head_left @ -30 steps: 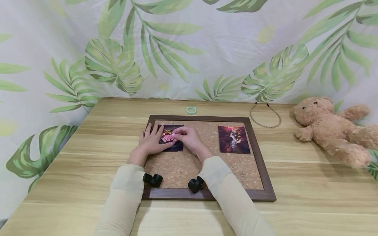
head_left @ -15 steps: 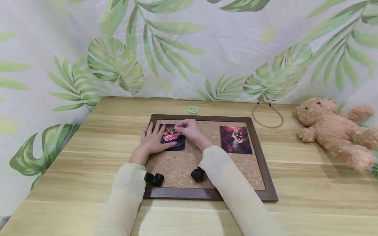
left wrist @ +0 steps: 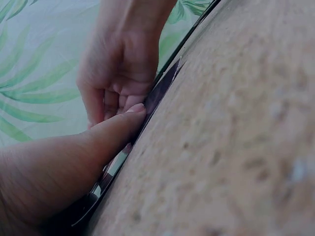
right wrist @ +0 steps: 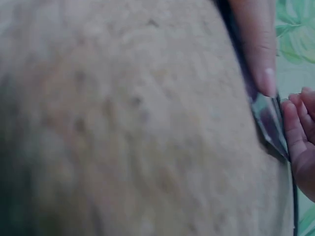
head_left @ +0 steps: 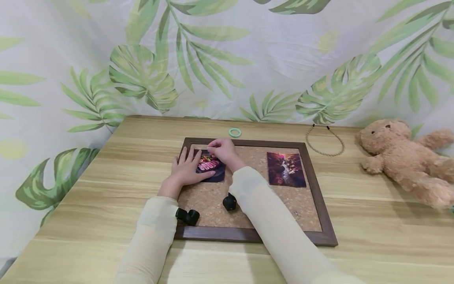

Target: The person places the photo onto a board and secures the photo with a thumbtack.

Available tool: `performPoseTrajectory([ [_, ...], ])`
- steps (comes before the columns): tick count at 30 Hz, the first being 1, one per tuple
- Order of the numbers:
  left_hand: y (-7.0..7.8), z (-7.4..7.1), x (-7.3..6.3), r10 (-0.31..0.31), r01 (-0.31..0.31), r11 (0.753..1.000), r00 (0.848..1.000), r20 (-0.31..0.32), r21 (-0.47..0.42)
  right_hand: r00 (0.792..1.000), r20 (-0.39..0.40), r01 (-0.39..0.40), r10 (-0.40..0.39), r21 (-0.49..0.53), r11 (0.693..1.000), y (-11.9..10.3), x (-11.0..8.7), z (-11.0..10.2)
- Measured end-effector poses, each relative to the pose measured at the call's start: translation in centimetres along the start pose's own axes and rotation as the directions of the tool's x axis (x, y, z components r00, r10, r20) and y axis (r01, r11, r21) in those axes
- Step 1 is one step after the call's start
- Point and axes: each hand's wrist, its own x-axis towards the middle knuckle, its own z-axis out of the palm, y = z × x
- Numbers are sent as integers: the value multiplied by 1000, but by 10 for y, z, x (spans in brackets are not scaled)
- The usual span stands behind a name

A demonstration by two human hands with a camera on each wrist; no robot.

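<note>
A cork board (head_left: 209,213) in a dark brown wooden frame lies flat on the table. With its fingers spread, my left hand (head_left: 186,171) presses on a dark photo (head_left: 218,175) with pink and red shapes, near the board's upper left. My right hand (head_left: 224,153) is over that photo's top edge, finger and thumb together on a small pale object (head_left: 209,148) too small to identify. In the left wrist view, the left thumb (left wrist: 110,140) lies along the photo, with the right hand beyond it. A second photo (head_left: 286,169) lies at the board's upper right.
Behind the board lies a mint-green ring (head_left: 235,132). A thin chain-like loop (head_left: 324,152) with dark ends rests at the back right. Beyond it, a tan teddy bear (head_left: 404,154) lies on the table's right side. A leaf-patterned cloth (head_left: 213,59) hangs behind the table.
My right hand has moved up from the middle of the left photo to its top edge, fingers still pinched. The left hand stays pressed on the photo. The head view has shifted slightly.
</note>
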Motion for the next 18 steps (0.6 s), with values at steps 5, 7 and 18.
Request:
performPoseTrajectory([
  [5,-1,0,1,-2,2,1000,1000,-2,8,998,-65,-3,-1,-56,998,2,3,7],
  [7,-1,0,0,-2,2,1000,1000,-4,11,996,-84,3,-13,-123,992,3,3,8],
  [18,0,-1,-1,-2,2,1000,1000,-5,6,990,-117,30,-82,-390,920,4,2,16],
])
